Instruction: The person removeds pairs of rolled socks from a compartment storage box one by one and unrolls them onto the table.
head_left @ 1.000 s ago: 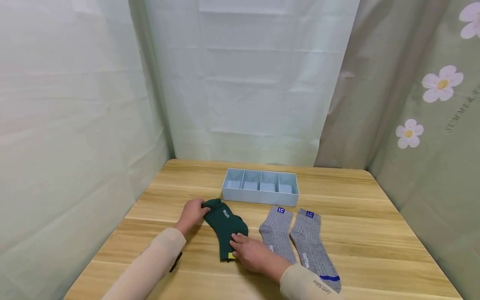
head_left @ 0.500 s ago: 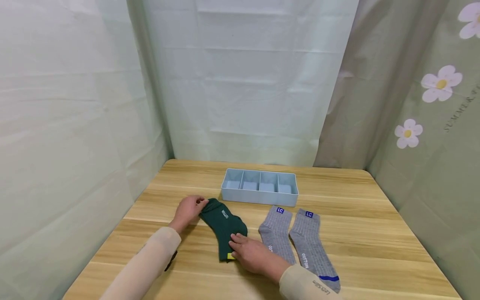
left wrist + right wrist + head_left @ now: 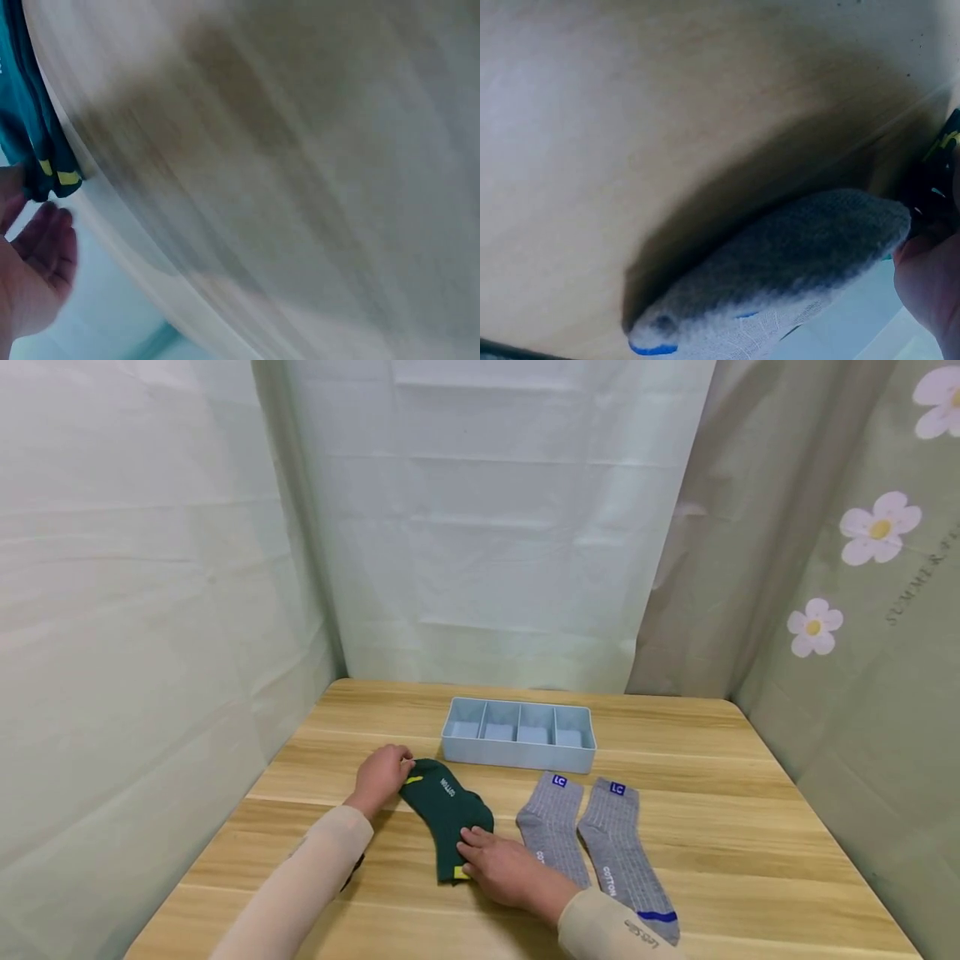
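Note:
A stacked pair of dark green socks (image 3: 447,806) with yellow marks lies flat on the table. At their far left end is my left hand (image 3: 380,774). In the left wrist view, that hand's thumb overlaps the sock end (image 3: 69,178), and its loosely bent fingers lie just beyond, with a gap between thumb and fingers. My right hand (image 3: 498,864) rests on the near end of the green socks, fingers extended. Two grey ribbed socks (image 3: 555,827) (image 3: 628,852) with blue labels lie side by side to the right, one partly covered by my right wrist.
Behind the socks stands a light blue divided box (image 3: 519,752) with several compartments in a row. The wooden table (image 3: 720,793) has cloth curtains (image 3: 487,527) on its left, back and right sides.
My left hand has shifted slightly at the far end of the green socks. The bunched end there now lies flatter, and a yellow mark shows. My right hand has stayed in place.

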`<state>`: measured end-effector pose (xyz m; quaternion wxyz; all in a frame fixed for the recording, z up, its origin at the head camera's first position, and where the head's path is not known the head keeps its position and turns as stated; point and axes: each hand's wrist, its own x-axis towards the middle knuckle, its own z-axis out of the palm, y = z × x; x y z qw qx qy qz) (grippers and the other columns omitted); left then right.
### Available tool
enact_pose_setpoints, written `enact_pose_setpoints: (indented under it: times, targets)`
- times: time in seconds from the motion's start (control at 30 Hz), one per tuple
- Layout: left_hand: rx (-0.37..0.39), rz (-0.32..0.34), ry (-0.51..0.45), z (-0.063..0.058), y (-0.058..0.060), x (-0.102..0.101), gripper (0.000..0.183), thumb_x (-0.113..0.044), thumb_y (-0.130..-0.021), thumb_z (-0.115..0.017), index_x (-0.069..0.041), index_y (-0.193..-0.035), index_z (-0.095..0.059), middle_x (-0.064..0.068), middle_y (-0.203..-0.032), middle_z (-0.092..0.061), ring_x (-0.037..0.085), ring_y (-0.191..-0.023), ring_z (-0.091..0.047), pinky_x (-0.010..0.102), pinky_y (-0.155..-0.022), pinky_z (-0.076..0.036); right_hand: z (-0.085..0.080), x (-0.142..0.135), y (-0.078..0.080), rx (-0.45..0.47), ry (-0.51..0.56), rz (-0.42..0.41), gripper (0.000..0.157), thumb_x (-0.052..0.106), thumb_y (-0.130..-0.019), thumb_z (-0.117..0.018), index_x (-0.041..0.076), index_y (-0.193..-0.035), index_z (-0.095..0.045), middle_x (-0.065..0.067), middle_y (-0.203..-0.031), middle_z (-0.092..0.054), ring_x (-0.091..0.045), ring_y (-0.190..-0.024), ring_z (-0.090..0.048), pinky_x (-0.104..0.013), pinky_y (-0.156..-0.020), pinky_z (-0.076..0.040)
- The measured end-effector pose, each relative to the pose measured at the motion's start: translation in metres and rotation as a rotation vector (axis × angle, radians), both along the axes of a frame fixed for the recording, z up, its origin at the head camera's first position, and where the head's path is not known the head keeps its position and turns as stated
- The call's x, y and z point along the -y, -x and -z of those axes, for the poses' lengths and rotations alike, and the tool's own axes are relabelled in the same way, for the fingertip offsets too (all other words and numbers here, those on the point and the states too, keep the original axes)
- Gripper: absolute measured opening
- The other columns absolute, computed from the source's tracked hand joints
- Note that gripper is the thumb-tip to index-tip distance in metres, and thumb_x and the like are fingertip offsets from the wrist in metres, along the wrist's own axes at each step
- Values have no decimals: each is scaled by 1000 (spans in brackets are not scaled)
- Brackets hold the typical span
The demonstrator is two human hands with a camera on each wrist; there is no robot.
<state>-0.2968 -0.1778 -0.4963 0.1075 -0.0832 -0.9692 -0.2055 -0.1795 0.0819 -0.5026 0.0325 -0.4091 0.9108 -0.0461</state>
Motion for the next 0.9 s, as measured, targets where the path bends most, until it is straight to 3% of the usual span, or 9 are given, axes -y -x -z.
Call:
enact_pose_setpoints:
  times: [0.07, 0.17, 0.23, 0.3, 0.43, 0.5, 0.9]
  targets:
    - [-74, 72, 3, 0, -2, 0, 15, -8, -93, -68, 0, -105, -71, 16, -102, -67, 33, -94, -63, 48, -83, -53, 0, 0, 0, -2, 2, -4, 42, 29, -104, -51, 10, -141, -56, -5, -149, -48, -19, -138, -44, -30, -108, -39]
    - [-175, 259, 81, 3, -7, 0, 16, -4, -91, -69, 0, -106, -72, 16, -109, -66, 34, -103, -62, 48, -92, -50, 0, 1, 0, -12, 2, -5, 42, 29, -104, -52, 10, -141, -57, -5, -148, -49, -19, -137, -44, -30, -108, -39]
    - [-173, 378, 157, 3, -12, -1, 17, -7, -93, -68, 0, -108, -72, 17, -116, -66, 34, -109, -62, 48, -97, -48, 0, 0, 0, -16, 1, -5, 41, 29, -104, -52, 10, -140, -57, -6, -148, -49, -19, -137, -44, -30, -108, -39]
    - [-91, 442, 218, 2, -17, -2, 28, -18, -95, -67, 1, -116, -70, 18, -126, -63, 35, -119, -58, 49, -101, -45, 0, 0, 0, -15, -1, -3, 41, 29, -104, -52, 10, -140, -57, -6, -148, -49, -20, -137, -44, -30, -108, -40]
    - [152, 402, 257, 1, -21, -7, 66, -47, -95, -63, 2, -138, -55, 20, -147, -47, 37, -137, -41, 51, -110, -35, 2, -1, 0, -17, 2, -9, 41, 28, -104, -52, 9, -141, -57, -7, -148, -49, -20, -137, -45, -31, -108, -40]
    - [236, 368, 258, 2, -19, -8, 78, -56, -93, -61, 0, -145, -47, 19, -153, -39, 37, -143, -32, 51, -114, -30, 2, -1, 0, -15, 4, -11, 42, 28, -104, -52, 9, -141, -57, -7, -148, -49, -21, -137, -45, -31, -108, -40]
    - [409, 331, 197, 3, -4, -7, 101, -64, -84, -66, -2, -155, -29, 18, -162, -21, 40, -148, -15, 55, -116, -22, -1, -3, -2, -2, 6, -12, 42, 28, -106, -48, 10, -143, -54, -7, -151, -46, -21, -139, -42, -33, -110, -38]
